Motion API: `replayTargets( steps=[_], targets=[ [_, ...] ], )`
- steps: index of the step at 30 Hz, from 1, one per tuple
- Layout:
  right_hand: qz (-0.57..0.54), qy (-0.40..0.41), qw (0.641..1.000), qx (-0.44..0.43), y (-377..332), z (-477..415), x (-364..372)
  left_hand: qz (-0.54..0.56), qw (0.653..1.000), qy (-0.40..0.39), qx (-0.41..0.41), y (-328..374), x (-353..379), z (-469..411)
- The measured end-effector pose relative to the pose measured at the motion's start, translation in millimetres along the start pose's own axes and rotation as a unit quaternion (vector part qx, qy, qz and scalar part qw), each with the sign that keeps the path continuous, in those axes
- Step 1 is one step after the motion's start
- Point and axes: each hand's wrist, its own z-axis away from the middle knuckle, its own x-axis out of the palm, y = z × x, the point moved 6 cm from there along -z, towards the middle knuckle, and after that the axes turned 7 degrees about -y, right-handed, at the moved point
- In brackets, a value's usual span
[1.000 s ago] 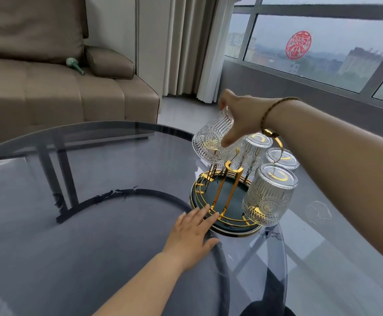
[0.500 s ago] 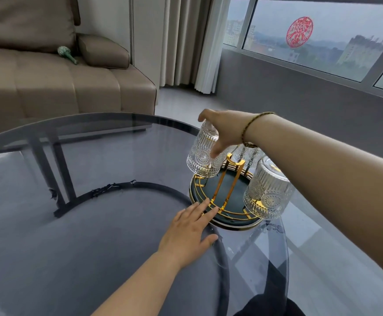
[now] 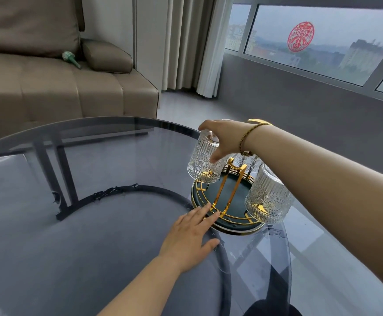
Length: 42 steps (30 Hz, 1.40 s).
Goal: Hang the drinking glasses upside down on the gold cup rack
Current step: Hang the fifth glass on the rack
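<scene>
Right hand (image 3: 226, 139) wrapped over the bottom of an upside-down glass (image 3: 203, 161), fingers down its far side, thumb on the near side. Held at the left of the rack (image 3: 230, 190), mouth down, just above the rack's tray (image 3: 203, 201). Cannot tell if already hung on a peg. Cord bracelet (image 3: 248, 135) on the right wrist.

Left hand (image 3: 190, 233) flat and open, gripping nothing, palm down on the table (image 3: 94, 224) in front of the rack. Fingertips (image 3: 213, 216) touching the near rim of the tray.

Rack at the right side of the table, near the edge. Gold posts up the middle, gold wire rings round a dark green tray. Second glass (image 3: 269, 197) hanging upside down at the right of the rack, under the right arm. More glass (image 3: 246, 160) behind the rack's posts, mostly hidden by the wrist.

Table round, smoky see-through, dark frame showing underneath.

Far left of the rack, past the table, a brown sofa (image 3: 60, 87). Small green thing (image 3: 70, 59) lying on its seat by the armrest. Behind the rack, pale curtains (image 3: 186, 42) and grey floor. Far right and behind the rack, a big window (image 3: 323, 42) with a round red sticker (image 3: 300, 36) on it, buildings outside.
</scene>
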Motion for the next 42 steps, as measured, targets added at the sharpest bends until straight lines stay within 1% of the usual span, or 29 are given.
replayTargets(
  steps=[12, 17, 20, 27, 30, 33, 36, 39, 42],
  targets=[
    [-0.020, 0.024, 0.999, -0.015, -3, 7, -1, -0.008, 1.000, 0.000, -0.002, 0, 1, 3],
    [-0.011, 0.047, 0.999, -0.019, -2, 13, -2, 0.042, 0.999, 0.020, -0.012, -5, -5, 5],
    [-0.016, 0.061, 0.998, -0.023, -3, 18, -1, 0.028, 0.999, 0.027, -0.018, -14, -9, 13],
    [-0.050, 0.104, 0.992, -0.042, -17, 34, 2, 0.027, 0.993, 0.107, -0.039, -20, -28, 54],
    [-0.078, 0.132, 0.986, -0.066, -32, 46, 5, 0.011, 0.991, 0.131, -0.037, -18, -29, 84],
    [-0.115, 0.124, 0.980, -0.106, -58, 57, 19, -0.013, 0.985, 0.167, -0.037, -10, -33, 128],
    [-0.153, 0.117, 0.971, -0.140, -86, 64, 38, -0.055, 0.972, 0.226, -0.022, 1, -40, 169],
    [-0.212, 0.115, 0.955, -0.172, -126, 73, 59, -0.036, 0.962, 0.269, -0.039, 8, -52, 210],
    [-0.285, 0.102, 0.933, -0.194, -165, 80, 87, -0.003, 0.937, 0.346, -0.049, 11, -69, 247]
  ],
)
